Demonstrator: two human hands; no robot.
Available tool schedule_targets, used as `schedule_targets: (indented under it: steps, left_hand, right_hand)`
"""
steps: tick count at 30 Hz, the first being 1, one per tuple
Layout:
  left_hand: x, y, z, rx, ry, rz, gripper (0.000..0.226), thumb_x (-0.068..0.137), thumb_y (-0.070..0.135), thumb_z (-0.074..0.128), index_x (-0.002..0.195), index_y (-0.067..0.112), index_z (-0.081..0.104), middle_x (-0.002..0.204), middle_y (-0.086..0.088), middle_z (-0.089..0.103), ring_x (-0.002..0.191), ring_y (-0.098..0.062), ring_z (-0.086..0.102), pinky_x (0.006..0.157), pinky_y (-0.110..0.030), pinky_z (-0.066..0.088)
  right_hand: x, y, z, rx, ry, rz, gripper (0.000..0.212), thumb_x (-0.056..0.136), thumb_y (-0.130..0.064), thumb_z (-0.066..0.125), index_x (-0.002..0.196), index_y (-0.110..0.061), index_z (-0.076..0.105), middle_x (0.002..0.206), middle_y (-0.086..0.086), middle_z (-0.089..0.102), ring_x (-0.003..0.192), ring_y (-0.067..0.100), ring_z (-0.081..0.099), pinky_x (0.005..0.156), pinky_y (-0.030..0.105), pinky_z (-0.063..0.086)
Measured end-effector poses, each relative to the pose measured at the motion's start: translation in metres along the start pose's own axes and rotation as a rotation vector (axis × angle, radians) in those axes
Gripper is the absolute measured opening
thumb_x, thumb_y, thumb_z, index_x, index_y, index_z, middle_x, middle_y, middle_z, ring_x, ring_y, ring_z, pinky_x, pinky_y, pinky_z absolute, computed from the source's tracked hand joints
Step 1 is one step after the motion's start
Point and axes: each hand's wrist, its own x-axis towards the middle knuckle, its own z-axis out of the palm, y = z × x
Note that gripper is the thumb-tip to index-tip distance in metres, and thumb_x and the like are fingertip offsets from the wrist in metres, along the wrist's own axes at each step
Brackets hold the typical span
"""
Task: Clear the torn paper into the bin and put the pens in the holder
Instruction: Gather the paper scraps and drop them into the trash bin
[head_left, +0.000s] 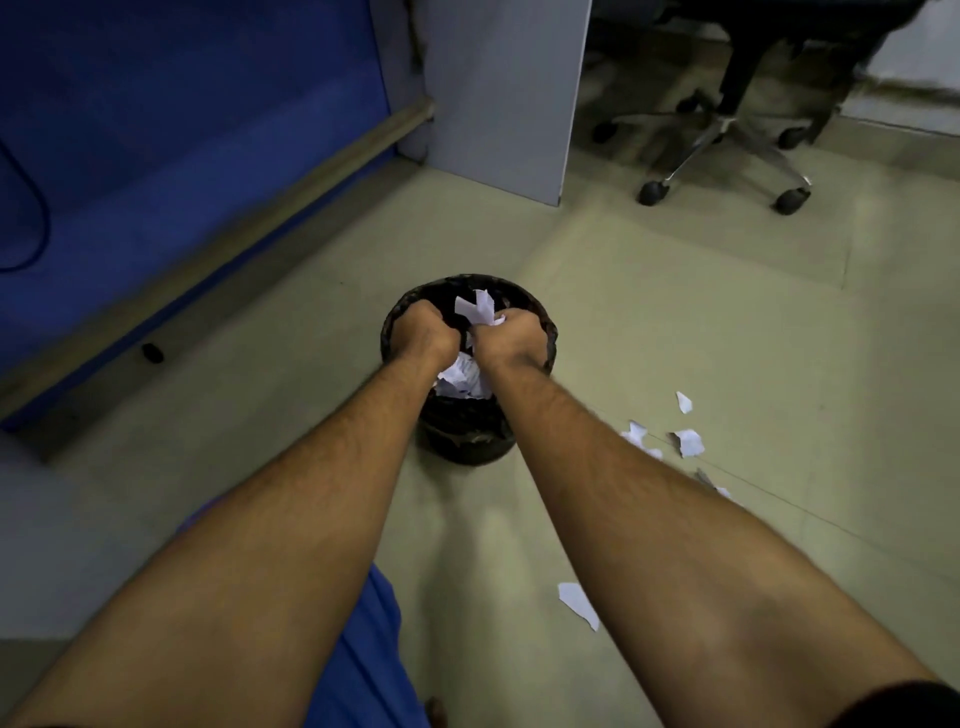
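Beige tiled floor (675, 322): we hold both hands over the round black wire-mesh bin (470, 441), our left hand (423, 332) and right hand (506, 335) each clenched on torn white paper (480, 306). Loose white paper scraps (688, 441) lie right of the bin; we judge paper clearing partly done, with no pens or holder visible.

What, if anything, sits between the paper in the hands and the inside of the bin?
Nothing visible. The left hand and the right hand hold the torn paper right over the open mouth of the bin; no lid or other object covers it.
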Motion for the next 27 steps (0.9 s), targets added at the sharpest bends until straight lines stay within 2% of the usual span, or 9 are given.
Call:
schedule_targets:
  steps: [3,6,8,11,15,19,23,27]
  left_hand:
    - [0.006,-0.007,0.005,-0.056,-0.056,-0.031,0.036,0.085,0.017,0.067,0.120,0.013,0.062,0.120,-0.010,0.065,0.107,-0.030,0.063,0.089,-0.031,0.053]
    - [0.011,-0.010,0.010,-0.102,-0.073,-0.048,0.042,0.083,0.010,0.066,0.124,0.018,0.060,0.124,-0.009,0.064,0.107,-0.028,0.062,0.090,-0.029,0.052]
    - [0.011,-0.011,0.011,-0.101,-0.078,-0.041,0.038,0.084,0.007,0.063,0.121,0.017,0.062,0.124,-0.009,0.064,0.109,-0.027,0.061,0.086,-0.024,0.046]
    - [0.010,-0.008,0.017,-0.117,-0.056,-0.016,0.033,0.084,0.003,0.059,0.115,0.015,0.066,0.121,-0.008,0.066,0.109,-0.027,0.062,0.086,-0.024,0.045]
    - [0.014,-0.001,0.023,-0.096,-0.056,0.030,0.029,0.084,0.001,0.055,0.104,0.016,0.069,0.116,-0.006,0.068,0.106,-0.026,0.063,0.087,-0.025,0.047]
    - [0.013,-0.004,0.027,-0.085,-0.054,0.066,0.030,0.085,0.002,0.055,0.108,0.015,0.070,0.117,-0.006,0.068,0.107,-0.025,0.063,0.086,-0.025,0.047]
    - [0.012,-0.006,0.032,-0.095,-0.060,0.139,0.032,0.086,0.002,0.051,0.108,0.012,0.071,0.115,-0.005,0.070,0.109,-0.024,0.063,0.089,-0.025,0.047]
    - [0.007,0.008,0.036,-0.130,-0.046,0.208,0.030,0.085,0.004,0.049,0.100,0.015,0.072,0.104,-0.004,0.072,0.097,-0.022,0.066,0.087,-0.029,0.053]
  right_hand:
    - [0.003,0.000,0.006,-0.051,-0.037,0.042,0.020,0.085,-0.024,0.068,0.070,-0.016,0.059,0.080,0.005,0.067,0.077,0.026,0.064,0.063,0.027,0.045]
    - [0.003,0.002,0.009,-0.077,-0.069,0.065,0.009,0.082,-0.020,0.071,0.086,-0.014,0.064,0.087,0.006,0.069,0.085,0.026,0.066,0.077,0.031,0.056]
    - [0.003,0.003,0.011,-0.078,-0.076,0.078,0.017,0.081,-0.015,0.069,0.098,-0.013,0.067,0.095,0.007,0.070,0.094,0.026,0.067,0.083,0.030,0.054]
    - [0.002,0.003,0.011,-0.069,-0.075,0.077,0.039,0.083,-0.011,0.064,0.122,-0.012,0.063,0.115,0.010,0.069,0.108,0.029,0.064,0.093,0.033,0.052]
    - [0.001,0.007,0.009,-0.020,-0.035,0.085,0.040,0.084,-0.009,0.063,0.124,-0.010,0.062,0.121,0.011,0.068,0.111,0.028,0.063,0.094,0.029,0.049]
    - [0.003,0.010,0.007,0.050,-0.033,0.110,0.051,0.085,-0.006,0.061,0.136,-0.010,0.055,0.131,0.010,0.063,0.121,0.026,0.059,0.102,0.028,0.045]
    - [0.002,0.015,0.000,0.110,0.025,0.117,0.044,0.086,-0.005,0.058,0.130,-0.011,0.059,0.126,0.009,0.066,0.118,0.026,0.061,0.102,0.030,0.046]
    - [0.003,0.018,-0.004,0.162,0.076,0.129,0.045,0.084,-0.006,0.060,0.128,-0.015,0.062,0.124,0.005,0.067,0.114,0.022,0.063,0.101,0.030,0.048]
